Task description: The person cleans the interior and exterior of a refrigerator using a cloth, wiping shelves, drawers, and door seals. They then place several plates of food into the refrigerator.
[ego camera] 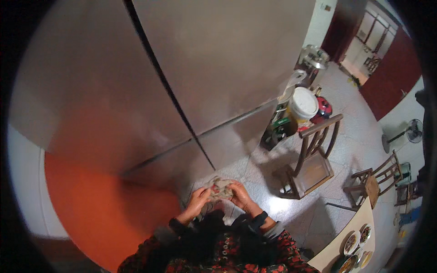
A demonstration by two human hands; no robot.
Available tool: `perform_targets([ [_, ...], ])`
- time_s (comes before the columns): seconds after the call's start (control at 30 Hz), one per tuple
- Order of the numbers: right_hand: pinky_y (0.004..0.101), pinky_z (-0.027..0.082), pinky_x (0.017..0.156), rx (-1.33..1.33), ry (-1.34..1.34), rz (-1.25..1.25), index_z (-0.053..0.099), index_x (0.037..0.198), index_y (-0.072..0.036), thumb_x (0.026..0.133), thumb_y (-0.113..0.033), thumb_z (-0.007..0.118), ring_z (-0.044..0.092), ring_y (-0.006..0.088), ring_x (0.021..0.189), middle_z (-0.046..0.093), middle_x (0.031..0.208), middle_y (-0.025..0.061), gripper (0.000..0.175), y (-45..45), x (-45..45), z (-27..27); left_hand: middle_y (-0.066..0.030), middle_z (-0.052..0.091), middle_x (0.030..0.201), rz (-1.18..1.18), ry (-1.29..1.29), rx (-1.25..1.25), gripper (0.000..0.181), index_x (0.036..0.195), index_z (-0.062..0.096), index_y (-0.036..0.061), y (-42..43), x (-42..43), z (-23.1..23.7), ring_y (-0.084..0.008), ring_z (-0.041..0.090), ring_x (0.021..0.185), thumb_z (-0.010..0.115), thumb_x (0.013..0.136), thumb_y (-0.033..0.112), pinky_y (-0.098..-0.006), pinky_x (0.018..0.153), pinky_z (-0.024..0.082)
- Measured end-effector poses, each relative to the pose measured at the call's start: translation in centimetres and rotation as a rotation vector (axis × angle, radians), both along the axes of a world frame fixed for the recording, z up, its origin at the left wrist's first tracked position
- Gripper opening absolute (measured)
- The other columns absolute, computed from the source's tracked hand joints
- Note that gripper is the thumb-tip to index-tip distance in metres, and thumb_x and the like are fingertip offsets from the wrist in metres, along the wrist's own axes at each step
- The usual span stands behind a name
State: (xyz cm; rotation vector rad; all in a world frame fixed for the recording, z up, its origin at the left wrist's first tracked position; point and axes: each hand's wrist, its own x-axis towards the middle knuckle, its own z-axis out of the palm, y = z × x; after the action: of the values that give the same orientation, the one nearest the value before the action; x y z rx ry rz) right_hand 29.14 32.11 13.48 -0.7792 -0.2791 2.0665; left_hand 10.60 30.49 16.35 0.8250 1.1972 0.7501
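Note:
Between my hands is a crumpled greyish cloth (pixel 218 188) with a small red patch, held in front of my chest. My left hand (pixel 199 201) grips its left edge, and my right hand (pixel 240 195) grips the right edge. Dark bands circle both wrists, below which come patterned sleeves. Right beyond the cloth rises a large, smooth greyish cabinet or refrigerator front (pixel 218 61), split by a dark vertical gap. The folds hide some of my fingertips.
An orange surface (pixel 102 204) lies at left. Wooden chairs (pixel 312 170) (pixel 374 184) stand on the tiled floor at right. Behind them are a white-lidded bucket (pixel 305 102), bottles and a standing fan (pixel 413 131). A table (pixel 327 250) with dishes of food is at lower right.

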Motion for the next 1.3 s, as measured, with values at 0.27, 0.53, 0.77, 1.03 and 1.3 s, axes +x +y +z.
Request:
perform_targets([
  [0.27, 0.0277, 0.040, 0.080, 0.785, -0.358, -0.467, 0.048, 0.102, -0.003, 0.079, -0.015, 0.054, 0.048, 0.0123, 0.091, 0.052, 0.098, 0.0032, 0.027, 11.1, 3.1, 14.5, -0.0073, 0.059, 0.086, 0.169, -0.091, -0.141, 0.024, 0.101, 0.052, 0.0025, -1.4, -4.8, -2.5, -0.0159, 0.059, 0.077, 0.053, 0.086, 0.020, -0.0254, 0.065, 0.047],
  [0.53, 0.0322, 0.037, 0.083, 1.316, -1.117, -1.276, 0.054, 0.104, -0.003, 0.077, -0.009, 0.057, 0.045, 0.0240, 0.096, 0.046, 0.109, 0.0129, 0.028, 23.0, 4.8, 26.2, -0.0088, 0.059, 0.077, 0.618, -0.151, -0.046, 0.015, 0.092, 0.054, 0.0035, -9.0, -8.7, -1.1, -0.0194, 0.057, 0.065, 0.056, 0.083, 0.016, -0.0294, 0.056, 0.046],
  [0.77, 0.0394, 0.039, 0.075, 1.592, -1.210, -1.274, 0.062, 0.085, -0.012, 0.054, -0.008, 0.065, 0.048, 0.0299, 0.085, 0.048, 0.094, 0.0137, 0.031, 22.9, -3.9, 16.1, -0.0094, 0.058, 0.080, 0.784, -0.148, -0.251, 0.014, 0.091, 0.054, 0.0035, -15.1, -8.2, -0.8, -0.0202, 0.058, 0.068, 0.054, 0.083, 0.015, -0.0313, 0.060, 0.047],
  [1.03, 0.0376, 0.045, 0.065, 1.552, -1.411, -0.641, 0.059, 0.086, -0.016, 0.058, -0.004, 0.062, 0.051, 0.0305, 0.082, 0.048, 0.093, 0.0118, 0.031, 18.1, -4.1, 4.1, -0.0089, 0.058, 0.089, 0.641, -0.121, -0.250, 0.019, 0.100, 0.051, 0.0040, -13.5, -4.4, 0.7, -0.0204, 0.058, 0.082, 0.053, 0.085, 0.016, -0.0315, 0.072, 0.046],
  [1.3, 0.0419, 0.039, 0.070, 0.849, -1.160, -0.914, 0.048, 0.090, -0.003, 0.063, 0.004, 0.051, 0.045, 0.0373, 0.081, 0.043, 0.087, 0.0185, 0.028, 19.9, -3.0, 3.1, -0.0089, 0.058, 0.086, 0.593, 0.040, -0.167, 0.020, 0.099, 0.051, 0.0025, -12.8, -6.0, 1.8, -0.0204, 0.059, 0.078, 0.056, 0.083, 0.014, -0.0299, 0.064, 0.048],
])
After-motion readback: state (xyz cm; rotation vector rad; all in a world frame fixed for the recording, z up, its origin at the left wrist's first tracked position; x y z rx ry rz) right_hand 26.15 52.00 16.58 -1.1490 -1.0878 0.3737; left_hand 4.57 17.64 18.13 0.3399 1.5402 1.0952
